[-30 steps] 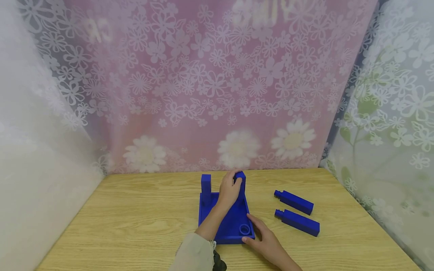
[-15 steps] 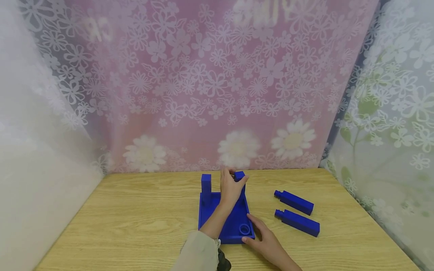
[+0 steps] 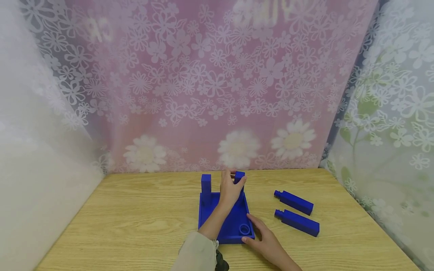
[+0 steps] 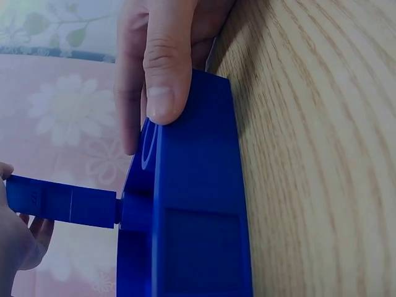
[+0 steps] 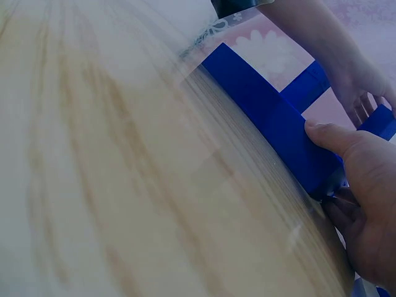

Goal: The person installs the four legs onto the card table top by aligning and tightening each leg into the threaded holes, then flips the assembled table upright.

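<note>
My left hand (image 3: 230, 190) grips the upper end of an upright blue square leg (image 3: 239, 176) at the far right corner of a shallow blue tray-like base (image 3: 227, 226). In the left wrist view, a narrow neck shows between this leg (image 4: 68, 203) and its socket. My right hand (image 3: 266, 242) holds the base's near right corner, thumb on the front wall and fingers along the right side. Beside that hand, a round ring socket (image 3: 244, 229) sits inside the corner. A second blue leg (image 3: 206, 186) stands at the far left corner. My left forearm hides part of the base.
Two more blue legs, one farther back (image 3: 294, 202) and one nearer (image 3: 297, 223), lie on the wooden table (image 3: 142, 222) to the right, their stepped narrow ends pointing left. A pink flowered curtain (image 3: 217, 94) hangs behind the table, with pale sheets at both sides.
My left hand has loosened and shifted its grip round the top of the far right leg, the thumb moving to the leg's right side. My right hand and the base have stayed put.
</note>
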Available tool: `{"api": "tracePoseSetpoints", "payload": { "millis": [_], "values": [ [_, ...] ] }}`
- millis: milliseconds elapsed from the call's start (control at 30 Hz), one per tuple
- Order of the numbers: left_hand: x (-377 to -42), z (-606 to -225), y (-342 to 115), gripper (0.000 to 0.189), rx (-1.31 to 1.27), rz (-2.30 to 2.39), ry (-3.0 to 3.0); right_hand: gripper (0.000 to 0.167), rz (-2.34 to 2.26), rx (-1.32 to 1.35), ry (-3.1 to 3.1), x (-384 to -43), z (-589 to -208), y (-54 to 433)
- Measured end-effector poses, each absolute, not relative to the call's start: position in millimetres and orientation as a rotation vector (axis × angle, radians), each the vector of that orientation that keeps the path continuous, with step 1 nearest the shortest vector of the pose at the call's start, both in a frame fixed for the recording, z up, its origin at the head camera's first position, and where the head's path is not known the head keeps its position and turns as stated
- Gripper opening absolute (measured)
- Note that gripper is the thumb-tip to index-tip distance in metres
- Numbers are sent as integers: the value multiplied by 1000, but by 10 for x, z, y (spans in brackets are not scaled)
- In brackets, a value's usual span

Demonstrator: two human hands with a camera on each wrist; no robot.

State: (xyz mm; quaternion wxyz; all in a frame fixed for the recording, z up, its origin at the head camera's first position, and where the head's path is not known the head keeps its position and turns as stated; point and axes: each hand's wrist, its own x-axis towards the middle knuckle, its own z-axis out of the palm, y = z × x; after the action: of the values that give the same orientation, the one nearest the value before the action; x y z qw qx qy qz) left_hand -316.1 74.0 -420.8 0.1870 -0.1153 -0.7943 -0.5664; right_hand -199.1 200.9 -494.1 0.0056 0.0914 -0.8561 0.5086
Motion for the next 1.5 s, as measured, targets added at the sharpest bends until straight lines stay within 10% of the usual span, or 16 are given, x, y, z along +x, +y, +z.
{"api": "tracePoseSetpoints", "payload": {
  "millis": [1500],
  "values": [
    [-3128,-4300,794,40,-299,-1571,-2243,73,1613,318,-2660,-1990,-4942,2017]
  ]
}}
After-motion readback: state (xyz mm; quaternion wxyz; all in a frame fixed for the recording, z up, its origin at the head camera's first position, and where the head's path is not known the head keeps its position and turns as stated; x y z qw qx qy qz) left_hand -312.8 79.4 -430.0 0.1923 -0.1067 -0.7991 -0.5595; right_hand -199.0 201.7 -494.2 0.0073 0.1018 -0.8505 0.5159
